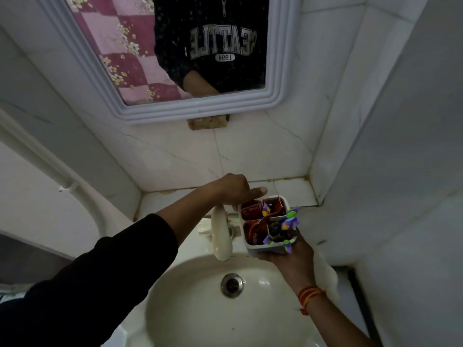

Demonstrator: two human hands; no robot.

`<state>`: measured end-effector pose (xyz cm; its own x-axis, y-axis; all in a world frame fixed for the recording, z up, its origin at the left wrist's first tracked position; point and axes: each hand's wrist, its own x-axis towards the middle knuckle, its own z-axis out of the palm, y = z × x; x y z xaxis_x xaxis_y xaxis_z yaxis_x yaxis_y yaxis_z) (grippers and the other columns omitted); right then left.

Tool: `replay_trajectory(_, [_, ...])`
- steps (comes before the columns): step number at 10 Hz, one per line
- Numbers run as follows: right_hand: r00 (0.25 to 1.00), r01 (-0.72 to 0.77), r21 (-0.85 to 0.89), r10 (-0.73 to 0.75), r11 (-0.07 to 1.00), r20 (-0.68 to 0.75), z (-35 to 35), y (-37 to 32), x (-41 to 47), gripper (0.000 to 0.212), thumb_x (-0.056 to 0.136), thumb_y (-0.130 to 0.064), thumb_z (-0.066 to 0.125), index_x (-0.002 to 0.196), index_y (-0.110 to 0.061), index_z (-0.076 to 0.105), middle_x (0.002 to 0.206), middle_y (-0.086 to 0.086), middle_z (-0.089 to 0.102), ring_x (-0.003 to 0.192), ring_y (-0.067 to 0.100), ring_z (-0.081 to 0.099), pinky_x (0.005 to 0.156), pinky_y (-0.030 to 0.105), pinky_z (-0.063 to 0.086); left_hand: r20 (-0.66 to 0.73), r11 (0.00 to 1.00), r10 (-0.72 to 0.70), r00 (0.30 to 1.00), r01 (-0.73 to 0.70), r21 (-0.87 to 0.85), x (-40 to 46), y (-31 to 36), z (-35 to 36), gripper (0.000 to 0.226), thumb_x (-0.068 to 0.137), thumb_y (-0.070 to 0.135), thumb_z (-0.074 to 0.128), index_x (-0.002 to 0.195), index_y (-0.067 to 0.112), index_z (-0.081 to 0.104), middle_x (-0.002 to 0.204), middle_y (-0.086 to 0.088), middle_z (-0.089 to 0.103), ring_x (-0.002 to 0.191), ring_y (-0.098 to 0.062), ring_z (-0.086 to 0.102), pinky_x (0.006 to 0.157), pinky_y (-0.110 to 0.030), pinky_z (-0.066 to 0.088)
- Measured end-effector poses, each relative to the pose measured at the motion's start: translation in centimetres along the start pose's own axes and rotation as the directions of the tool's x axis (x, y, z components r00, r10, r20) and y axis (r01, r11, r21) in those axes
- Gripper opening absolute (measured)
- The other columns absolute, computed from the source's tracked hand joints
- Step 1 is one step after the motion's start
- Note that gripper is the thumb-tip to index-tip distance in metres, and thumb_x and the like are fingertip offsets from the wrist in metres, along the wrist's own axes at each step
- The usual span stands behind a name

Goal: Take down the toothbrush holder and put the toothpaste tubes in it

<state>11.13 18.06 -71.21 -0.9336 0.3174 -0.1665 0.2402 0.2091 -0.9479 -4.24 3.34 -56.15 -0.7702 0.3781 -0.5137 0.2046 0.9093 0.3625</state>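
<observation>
Dark sleeve (105,266) nearest the lens: a person at a bathroom sink (190,309), both arms out over the basin. Fingers of the right hand (288,256) curl under the base of a white four-compartment toothbrush holder (265,247), carrying it in the air above the sink's back-right rim, beside the tap (221,236). Fingers of the left hand (235,190) close over the holder's far rim, forefinger laid straight along it. Red toothpaste tubes (251,211) fill three compartments; toothbrushes with purple-and-green figure handles (290,219) lean from the near-right one. Behind it runs a tiled ledge (288,191), with a framed mirror (200,113) above. By appearance the plastic holder is light and rigid but smooth, and top-heavy once loaded; the tubes are soft and crumple easily. Support under the base, steadied at the rim, looks the safest hold.
</observation>
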Motion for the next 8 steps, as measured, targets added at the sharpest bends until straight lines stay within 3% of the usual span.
replay_trajectory(1, [0.998, 0.055, -0.031, -0.057, 0.998, -0.034, -0.5, -0.8, 0.7, 0.074, 0.051, -0.008, 0.101, 0.111, -0.034, 0.066, 0.097, -0.019, 0.075, 0.094, -0.019, 0.064, 0.076, 0.004, 0.053, -0.088, 1.0, 0.006, 0.996, -0.008, -0.024, 0.9, 0.8, -0.1, 0.083, 0.094, 0.072, 0.036, 0.081, 0.002, 0.078, 0.075, -0.008, 0.078, 0.075, -0.017, 0.071, 0.071, -0.027, 0.048])
replay_trajectory(2, [0.991, 0.112, -0.075, -0.116, 0.991, -0.061, -2.0, -2.0, 3.0, 0.074, 0.054, -0.015, 0.101, 0.118, -0.03, 0.068, 0.1, -0.018, 0.075, 0.093, -0.011, 0.067, 0.076, -0.004, 0.047, -0.219, 0.995, -0.014, 0.976, -0.007, -0.095, 1.8, 1.7, -0.8, 0.082, 0.094, 0.072, 0.041, 0.079, -0.001, 0.076, 0.077, -0.012, 0.076, 0.071, -0.017, 0.065, 0.071, -0.028, 0.048])
replay_trajectory(3, [0.988, 0.112, -0.086, -0.12, 0.99, -0.098, -3.7, -3.5, 6.2, 0.073, 0.053, -0.014, 0.1, 0.12, -0.019, 0.072, 0.105, -0.004, 0.078, 0.099, 0.01, 0.071, 0.083, 0.005, 0.051, -0.287, 0.957, -0.102, 0.953, 0.016, -0.29, 3.2, 2.9, -1.9, 0.076, 0.091, 0.071, 0.048, 0.08, 0.001, 0.076, 0.082, -0.013, 0.076, 0.075, -0.02, 0.066, 0.071, -0.028, 0.05])
replay_trajectory(4, [0.988, 0.06, -0.085, -0.071, 0.995, -0.14, -4.8, -4.4, 9.1, 0.072, 0.056, -0.007, 0.097, 0.122, -0.015, 0.071, 0.112, 0.006, 0.078, 0.104, 0.018, 0.07, 0.09, 0.025, 0.053, -0.296, 0.871, -0.168, 0.94, 0.001, -0.491, 5.3, 4.3, -2.2, 0.06, 0.091, 0.063, 0.057, 0.074, 0.007, 0.07, 0.079, -0.009, 0.072, 0.079, -0.023, 0.067, 0.08, -0.03, 0.052])
replay_trajectory(5, [0.986, 0.023, -0.105, -0.04, 0.994, -0.162, -5.5, -4.5, 11.1, 0.083, 0.056, -0.003, 0.097, 0.132, -0.013, 0.063, 0.117, 0.009, 0.076, 0.105, 0.021, 0.069, 0.09, 0.026, 0.052, -0.274, 0.79, -0.213, 0.938, 0.001, -0.613, 7.1, 5.1, -1.6, 0.046, 0.089, 0.055, 0.063, 0.07, 0.013, 0.065, 0.072, -0.004, 0.067, 0.071, -0.021, 0.064, 0.078, -0.029, 0.053])
replay_trajectory(7, [0.99, -0.015, -0.066, 0.005, 0.998, -0.139, -5.7, -4.5, 12.1, 0.093, 0.063, 0.001, 0.093, 0.145, -0.013, 0.051, 0.13, 0.009, 0.069, 0.116, 0.019, 0.062, 0.093, 0.024, 0.045, -0.278, 0.665, -0.232, 0.932, -0.056, -0.745, 8.5, 4.1, -0.7, 0.036, 0.08, 0.046, 0.068, 0.084, 0.011, 0.073, 0.084, -0.009, 0.072, 0.086, -0.029, 0.071, 0.089, -0.035, 0.057])
replay_trajectory(8, [0.982, -0.035, -0.063, 0.023, 0.997, -0.189, -4.8, -5.0, 10.6, 0.092, 0.068, -0.007, 0.091, 0.148, -0.015, 0.047, 0.134, 0.01, 0.067, 0.122, 0.028, 0.064, 0.094, 0.022, 0.044, -0.303, 0.647, -0.232, 0.924, -0.086, -0.758, 7.3, 3.7, -0.3, 0.039, 0.074, 0.047, 0.069, 0.094, 0.015, 0.076, 0.1, -0.008, 0.075, 0.099, -0.028, 0.072, 0.099, -0.042, 0.057])
